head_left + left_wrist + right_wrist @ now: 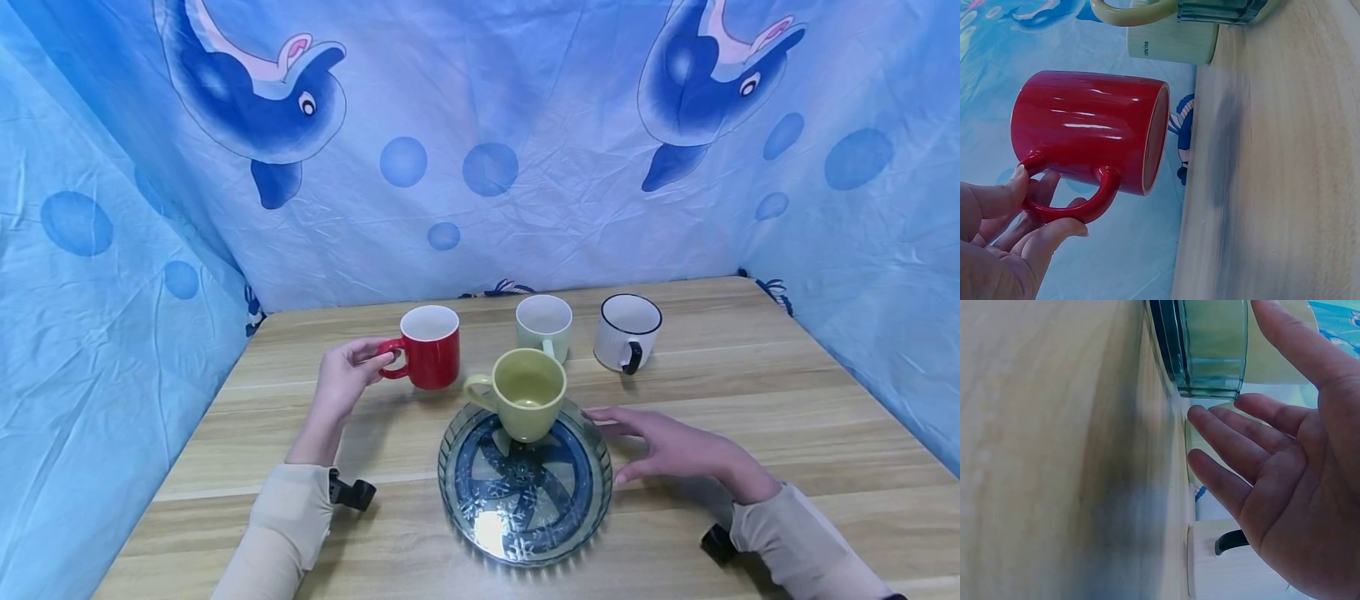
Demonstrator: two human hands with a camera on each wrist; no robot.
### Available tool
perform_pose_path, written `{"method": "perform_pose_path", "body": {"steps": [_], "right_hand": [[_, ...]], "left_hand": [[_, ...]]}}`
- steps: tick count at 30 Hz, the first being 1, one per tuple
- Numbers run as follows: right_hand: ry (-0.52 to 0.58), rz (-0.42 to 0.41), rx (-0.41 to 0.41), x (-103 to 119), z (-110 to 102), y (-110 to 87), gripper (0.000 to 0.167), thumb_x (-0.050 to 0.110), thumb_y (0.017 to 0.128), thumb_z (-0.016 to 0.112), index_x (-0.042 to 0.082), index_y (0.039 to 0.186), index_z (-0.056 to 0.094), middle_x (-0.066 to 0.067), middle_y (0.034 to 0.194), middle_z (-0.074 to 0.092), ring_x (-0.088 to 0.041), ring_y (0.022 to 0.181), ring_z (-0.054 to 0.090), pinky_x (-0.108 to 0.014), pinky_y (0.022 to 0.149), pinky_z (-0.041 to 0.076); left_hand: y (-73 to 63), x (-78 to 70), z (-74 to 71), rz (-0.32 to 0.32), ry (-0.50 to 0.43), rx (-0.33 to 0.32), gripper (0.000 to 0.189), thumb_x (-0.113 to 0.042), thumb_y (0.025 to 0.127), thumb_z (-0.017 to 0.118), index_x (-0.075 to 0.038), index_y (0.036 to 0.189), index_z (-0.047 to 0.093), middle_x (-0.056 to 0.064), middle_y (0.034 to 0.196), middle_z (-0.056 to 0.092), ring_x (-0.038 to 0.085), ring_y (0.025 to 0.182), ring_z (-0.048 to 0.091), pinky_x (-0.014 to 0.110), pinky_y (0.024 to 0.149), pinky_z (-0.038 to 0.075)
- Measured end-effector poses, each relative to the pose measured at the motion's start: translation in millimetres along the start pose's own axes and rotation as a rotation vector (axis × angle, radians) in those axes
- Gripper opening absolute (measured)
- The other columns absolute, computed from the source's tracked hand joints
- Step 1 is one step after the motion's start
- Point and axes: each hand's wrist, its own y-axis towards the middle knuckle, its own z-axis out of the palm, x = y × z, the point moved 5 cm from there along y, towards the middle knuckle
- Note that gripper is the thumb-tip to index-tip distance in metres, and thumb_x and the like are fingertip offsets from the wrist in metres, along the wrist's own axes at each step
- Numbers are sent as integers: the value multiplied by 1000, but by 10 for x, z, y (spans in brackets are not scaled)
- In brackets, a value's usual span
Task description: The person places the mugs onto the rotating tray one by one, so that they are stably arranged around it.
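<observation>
My left hand [348, 372] pinches the handle of a red mug [437, 360], white inside and upright. In the left wrist view the mug's base shows a gap above the tabletop. A round clear glass dish [480, 508] with a ribbed wall and dark blue patterned bottom stands in front of me. Inside its far part sits a yellow-green mug [531, 417], its handle to the left. My right hand [678, 446] is at the dish's right side, fingers apart and loosely bent. In the right wrist view its fingertips [1196, 414] are right by the glass rim, and the palm holds nothing.
Behind the dish stand a pale green mug [534, 333] and a white mug [618, 343] with a black rim and black handle. The wooden table [787, 433] ends at a blue dolphin-printed curtain [562, 225] at the back and sides.
</observation>
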Motion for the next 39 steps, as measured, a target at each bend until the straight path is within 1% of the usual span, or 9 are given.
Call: {"method": "perform_pose_path", "body": {"steps": [3, 7, 14, 18, 23, 26, 30, 35, 39], "right_hand": [[1, -31, -16, -3, -10, -1, 85, 42, 81, 73, 7, 148, 33, -16, 151, 42, -36, 130, 51, -56, 108, 37], [-27, -55, -22, -7, -8, -7, 92, 43, 81, 72, 5, 151, 25, -18, 153, 37, -36, 131, 50, -56, 108, 35], [-1, 35, 10, -23, 2, -13, 95, 45, 79, 74, 9, 152, 26, -13, 156, 34, -33, 134, 47, -54, 111, 35], [-9, 33, 14, -10, 1, -13, 94, 46, 79, 73, 7, 151, 28, -14, 155, 36, -33, 132, 49, -54, 110, 36], [-23, 28, -20, -5, -16, -15, 91, 45, 78, 74, 9, 150, 32, -10, 152, 41, -31, 133, 48, -53, 110, 36], [-38, 21, -38, -9, -23, -13, 93, 45, 77, 75, 9, 150, 31, -9, 153, 40, -32, 135, 45, -54, 110, 35], [-78, 3, -40, -18, -10, 0, 95, 48, 78, 73, 6, 151, 29, -12, 154, 38, -35, 138, 39, -56, 110, 32], [-77, 25, -29, -39, 10, 11, 95, 48, 76, 74, 8, 151, 30, -10, 155, 37, -34, 140, 37, -56, 112, 30], [-76, 34, -29, -46, 12, 15, 95, 49, 76, 74, 9, 150, 31, -10, 154, 39, -34, 139, 39, -57, 112, 31]], "left_hand": [[-3, -9, -3, 9, -10, 3, 35, -10, 91, 67, 1, 124, 63, 15, 113, 72, -6, 81, 65, 23, 76, 59], [-12, -19, -7, 6, -1, 6, 35, -11, 90, 68, 0, 124, 64, 17, 114, 71, -5, 82, 65, 22, 76, 58], [-44, -77, -15, 4, 4, 20, 37, -14, 90, 68, 0, 124, 63, 16, 115, 70, 0, 88, 67, 20, 77, 58], [-57, -101, -30, 13, -4, 31, 38, -14, 90, 68, 0, 125, 63, 12, 112, 73, 1, 89, 68, 21, 78, 58], [-73, -122, -45, 20, -33, 41, 39, -13, 90, 69, 2, 125, 62, 5, 105, 75, 2, 89, 69, 16, 73, 57], [-91, -143, -48, 20, -44, 48, 39, -13, 90, 69, 2, 125, 62, 2, 102, 75, 1, 88, 69, 17, 73, 57], [-107, -169, -42, 30, -45, 67, 39, -12, 90, 68, 3, 125, 61, 5, 104, 75, -1, 86, 68, 22, 77, 59], [-103, -176, -28, 54, -50, 100, 39, -11, 90, 67, 4, 125, 60, 10, 108, 74, -1, 87, 69, 23, 78, 59], [-81, -150, -25, 61, -68, 122, 39, -11, 90, 68, 5, 125, 61, 1, 102, 75, -1, 86, 69, 21, 76, 59]]}}
